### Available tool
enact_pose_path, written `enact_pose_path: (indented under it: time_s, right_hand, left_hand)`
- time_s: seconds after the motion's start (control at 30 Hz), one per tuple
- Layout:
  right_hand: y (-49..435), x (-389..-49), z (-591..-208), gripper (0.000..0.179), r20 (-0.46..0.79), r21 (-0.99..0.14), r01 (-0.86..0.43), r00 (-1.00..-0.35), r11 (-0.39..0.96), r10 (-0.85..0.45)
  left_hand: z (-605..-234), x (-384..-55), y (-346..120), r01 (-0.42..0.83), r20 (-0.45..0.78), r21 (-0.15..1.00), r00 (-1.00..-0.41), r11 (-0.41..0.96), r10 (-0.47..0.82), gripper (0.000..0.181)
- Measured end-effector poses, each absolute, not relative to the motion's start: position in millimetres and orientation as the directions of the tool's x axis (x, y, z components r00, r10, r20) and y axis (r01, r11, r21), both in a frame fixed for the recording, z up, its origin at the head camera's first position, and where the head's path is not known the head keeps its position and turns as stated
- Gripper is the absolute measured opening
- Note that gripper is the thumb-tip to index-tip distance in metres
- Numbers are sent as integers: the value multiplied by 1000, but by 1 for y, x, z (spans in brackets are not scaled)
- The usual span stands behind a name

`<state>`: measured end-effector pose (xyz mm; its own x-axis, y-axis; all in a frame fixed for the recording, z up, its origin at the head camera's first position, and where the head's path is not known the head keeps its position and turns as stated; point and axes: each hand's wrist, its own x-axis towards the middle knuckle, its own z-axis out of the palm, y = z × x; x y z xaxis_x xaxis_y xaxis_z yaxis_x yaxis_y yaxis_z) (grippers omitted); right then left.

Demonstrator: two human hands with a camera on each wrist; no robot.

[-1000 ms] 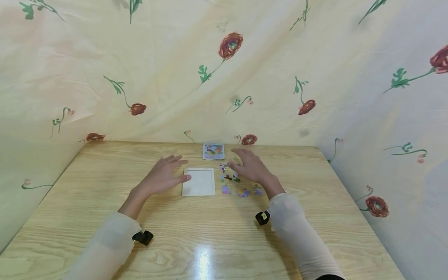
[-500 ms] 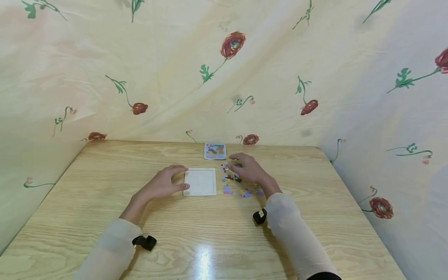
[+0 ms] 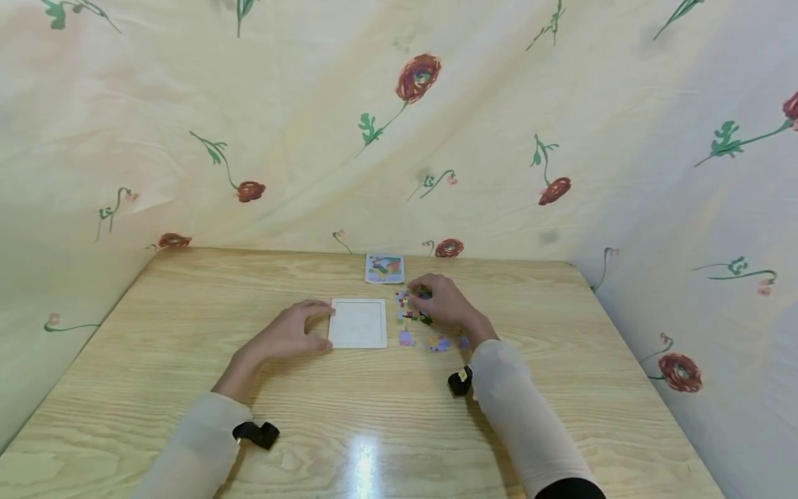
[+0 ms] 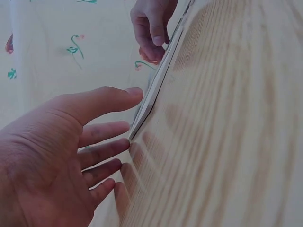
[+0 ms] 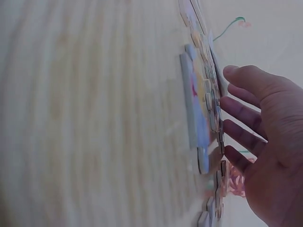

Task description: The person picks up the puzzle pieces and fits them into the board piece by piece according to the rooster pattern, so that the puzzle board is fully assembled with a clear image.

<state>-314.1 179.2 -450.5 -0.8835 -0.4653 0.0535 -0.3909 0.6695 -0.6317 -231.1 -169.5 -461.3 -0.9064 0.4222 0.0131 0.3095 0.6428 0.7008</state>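
A square white puzzle tray (image 3: 358,324) lies flat on the wooden table. My left hand (image 3: 288,331) rests at its left edge, thumb near the front corner and the fingers toward the back one. In the left wrist view, the fingers of that hand (image 4: 52,146) are spread right beside the tray's edge (image 4: 156,94). Right of the tray lie several colourful jigsaw pieces (image 3: 406,338). Over the back ones hovers my right hand (image 3: 445,301), partly covering them. Its fingertips come right down to the pieces (image 5: 195,104) in the right wrist view, with nothing seen between them.
Behind the pieces, a small printed picture card (image 3: 384,268) lies near the table's back edge. A flowered cloth (image 3: 299,138) hangs behind and at both sides of the table (image 3: 349,409). Light reflects off the front of the tabletop.
My left hand has come down from above the tray's left side to its left edge. My right hand has lowered toward the pieces, its fingers drawing closer together.
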Motion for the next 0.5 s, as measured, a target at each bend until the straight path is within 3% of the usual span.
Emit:
enact_pose_path:
  time_s: [0.5]
  right_hand:
    - [181, -321, -458, 30, 79, -636, -418, -871, 648, -484]
  left_hand:
    - [-463, -233, -173, 332, 17, 690, -896, 643, 444, 65]
